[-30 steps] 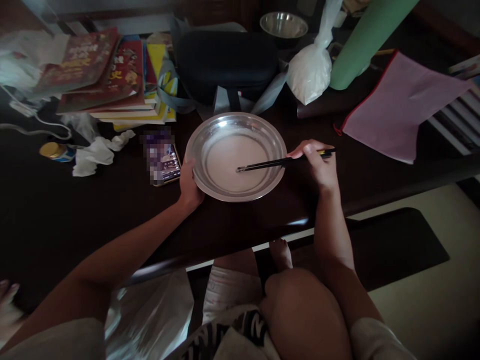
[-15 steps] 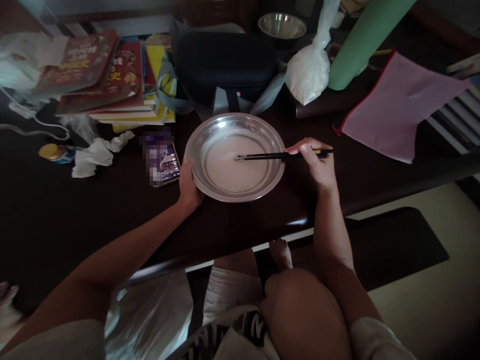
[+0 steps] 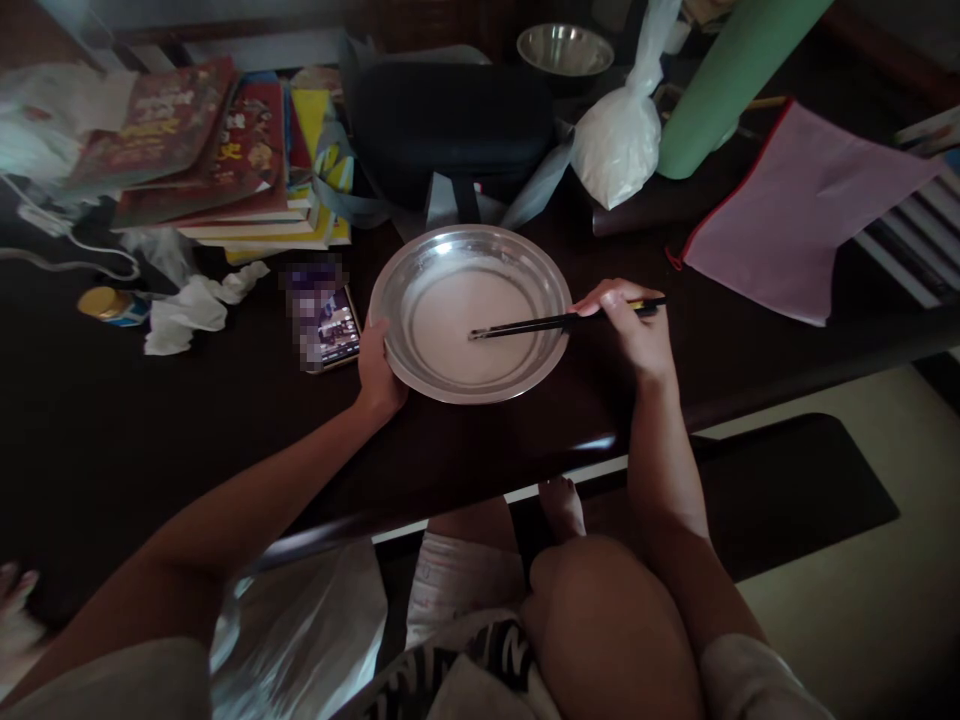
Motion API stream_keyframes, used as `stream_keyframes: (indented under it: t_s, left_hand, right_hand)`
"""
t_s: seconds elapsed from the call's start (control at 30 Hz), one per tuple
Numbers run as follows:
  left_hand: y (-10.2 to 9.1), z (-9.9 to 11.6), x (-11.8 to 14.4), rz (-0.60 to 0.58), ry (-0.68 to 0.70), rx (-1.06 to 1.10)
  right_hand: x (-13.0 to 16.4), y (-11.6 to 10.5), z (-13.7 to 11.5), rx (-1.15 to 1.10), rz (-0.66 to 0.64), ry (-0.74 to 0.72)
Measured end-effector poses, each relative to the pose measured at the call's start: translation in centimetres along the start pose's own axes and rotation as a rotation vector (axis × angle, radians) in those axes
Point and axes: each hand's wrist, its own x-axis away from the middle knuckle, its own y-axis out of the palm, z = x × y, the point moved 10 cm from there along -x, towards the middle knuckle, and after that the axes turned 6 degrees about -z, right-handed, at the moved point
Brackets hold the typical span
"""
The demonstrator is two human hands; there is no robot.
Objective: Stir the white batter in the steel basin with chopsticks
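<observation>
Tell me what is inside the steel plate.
The steel plate holds a thin whitish liquid, with the tips of black chopsticks dipped in. The plate's bottom under the liquid is hidden.

Dim room: dark wooden table (image 3: 112, 440), pale floor (image 3: 862, 600), dark mat (image 3: 810, 490).

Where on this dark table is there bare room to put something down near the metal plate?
Bare tabletop lies left of the left hand, below the crumpled tissue and phone. Another bare strip runs right of the right hand, below the pink pouch. Behind the metal plate it is crowded: books, black case, white bag.
</observation>
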Motion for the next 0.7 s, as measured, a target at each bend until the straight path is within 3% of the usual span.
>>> stream_keyframes:
  t_s: [0.07,0.23,0.4,0.57,0.7]
  left_hand:
    - [-0.1,-0.1,0.0,0.013,0.006,0.018]
    - [-0.7,-0.5,-0.1,0.028,-0.009,-0.011]
    - [-1.1,-0.8,-0.2,0.038,-0.025,0.005]
    - [-0.7,-0.6,0.0,0.051,-0.021,0.008]
    - [-0.3,-0.3,0.0,0.028,0.001,0.025]
  right_hand:
    - [-0.1,0.5,0.1,0.018,-0.051,0.003]
    - [0.1,-0.8,0.0,0.009,0.078,-0.012]
    - [0.0,0.4,0.0,0.024,-0.033,0.003]
    - [0.2,-0.9,0.1,0.015,0.096,0.014]
    - [0.0,0.4,0.0,0.015,-0.026,0.006]
